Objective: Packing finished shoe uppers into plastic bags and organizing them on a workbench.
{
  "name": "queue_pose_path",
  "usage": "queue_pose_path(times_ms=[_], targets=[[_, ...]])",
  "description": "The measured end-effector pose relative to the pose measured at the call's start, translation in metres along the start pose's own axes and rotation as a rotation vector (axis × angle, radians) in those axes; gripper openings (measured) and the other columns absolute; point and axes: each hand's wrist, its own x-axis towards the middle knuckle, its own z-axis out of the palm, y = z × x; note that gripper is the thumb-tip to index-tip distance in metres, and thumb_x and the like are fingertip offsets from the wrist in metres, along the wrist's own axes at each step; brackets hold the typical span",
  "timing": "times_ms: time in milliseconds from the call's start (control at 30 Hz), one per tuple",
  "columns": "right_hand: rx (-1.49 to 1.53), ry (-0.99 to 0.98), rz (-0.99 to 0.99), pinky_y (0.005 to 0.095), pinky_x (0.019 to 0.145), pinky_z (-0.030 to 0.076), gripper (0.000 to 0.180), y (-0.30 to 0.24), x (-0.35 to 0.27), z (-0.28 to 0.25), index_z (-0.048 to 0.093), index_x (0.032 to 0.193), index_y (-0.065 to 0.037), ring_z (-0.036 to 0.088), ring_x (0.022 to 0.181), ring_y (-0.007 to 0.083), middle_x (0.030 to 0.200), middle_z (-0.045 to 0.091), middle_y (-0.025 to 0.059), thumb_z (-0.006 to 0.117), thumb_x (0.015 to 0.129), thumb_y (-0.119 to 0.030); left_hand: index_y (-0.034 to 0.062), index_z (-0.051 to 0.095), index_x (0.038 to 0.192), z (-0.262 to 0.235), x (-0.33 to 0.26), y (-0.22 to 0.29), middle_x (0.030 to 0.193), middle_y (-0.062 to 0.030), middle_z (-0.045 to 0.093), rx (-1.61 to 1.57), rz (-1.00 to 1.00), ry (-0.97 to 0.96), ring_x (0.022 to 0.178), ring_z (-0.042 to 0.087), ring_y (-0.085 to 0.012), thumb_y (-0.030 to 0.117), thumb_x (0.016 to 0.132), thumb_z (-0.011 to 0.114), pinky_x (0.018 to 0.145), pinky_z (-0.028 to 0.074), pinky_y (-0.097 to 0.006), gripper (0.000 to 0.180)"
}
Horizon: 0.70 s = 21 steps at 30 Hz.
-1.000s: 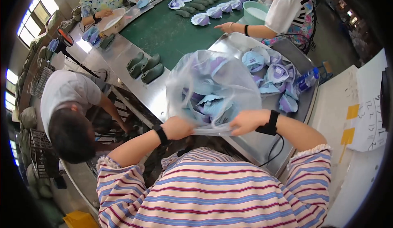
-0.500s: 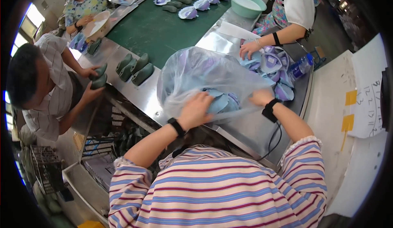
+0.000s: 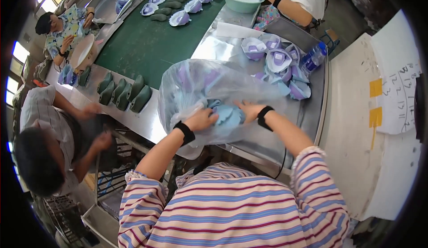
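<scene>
Both hands shifted lower; left hand (image 3: 201, 119), right hand (image 3: 249, 111) flank blue pieces (image 3: 226, 113) inside plastic bag (image 3: 191, 85).

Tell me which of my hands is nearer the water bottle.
Right. The right hand lies at the clear bag, below-left of the water bottle; the left hand sits farther left.

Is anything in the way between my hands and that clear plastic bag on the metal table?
Nothing visible: the left hand and the right hand both already rest on the clear plastic bag, over the blue pieces inside.

Clear plastic bag (image 3: 209, 92), bulging, on steel table; blue pieces (image 3: 227, 113) inside.
</scene>
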Motion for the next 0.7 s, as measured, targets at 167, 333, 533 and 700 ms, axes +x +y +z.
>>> queue_pose_path(times_ms=[167, 333, 533, 700], targets=[[0.267, 0.058, -0.236, 0.0381, 0.084, 0.043, 0.077, -0.001, -0.002, -0.008, 0.044, 0.121, -0.012, 0.053, 0.102, 0.0332, 0.109, 0.055, 0.0181, 0.076, 0.053, -0.032, 0.0006, 0.047, 0.119, 0.003, -0.016, -0.015, 0.111, -0.0254, 0.051, -0.45, 0.128, -0.022, 0.108, 0.046, -0.0322, 0.047, 0.085, 0.049, 0.085, 0.041, -0.039, 0.058], [0.363, 0.435, -0.275, 0.0368, 0.075, 0.045, 0.055, -0.041, -0.06, -0.062, 0.049, 0.106, -0.01, 0.056, 0.093, 0.0314, 0.101, 0.058, 0.0131, 0.072, 0.057, -0.023, 0.007, 0.021, 0.138, 0.004, -0.043, -0.003, 0.131, -0.0125, 0.034, -1.183, -0.04, 0.228, 0.117, 0.039, -0.0221, 0.031, 0.08, 0.065, 0.097, 0.033, -0.035, 0.076], [0.216, 0.66, -0.451, 0.037, 0.075, 0.046, 0.054, -0.071, -0.118, -0.136, 0.052, 0.107, -0.01, 0.056, 0.092, 0.0311, 0.101, 0.056, 0.0106, 0.068, 0.055, -0.013, 0.0029, 0.015, 0.138, -0.082, -0.067, 0.058, 0.137, -0.0131, 0.03, -0.863, 0.363, 0.134, 0.119, 0.041, -0.0236, 0.022, 0.064, 0.078, 0.094, 0.038, -0.036, 0.099], [0.119, 0.58, -0.6, 0.0353, 0.076, 0.046, 0.05, -0.095, -0.114, -0.146, 0.057, 0.101, -0.007, 0.056, 0.092, 0.0307, 0.098, 0.058, 0.0104, 0.066, 0.051, -0.009, 0.0053, 0.01, 0.139, -0.105, -0.066, 0.114, 0.135, -0.0192, 0.029, 0.387, 0.691, 0.091, 0.122, 0.037, -0.033, 0.018, 0.051, 0.083, 0.095, 0.037, -0.035, 0.114]])
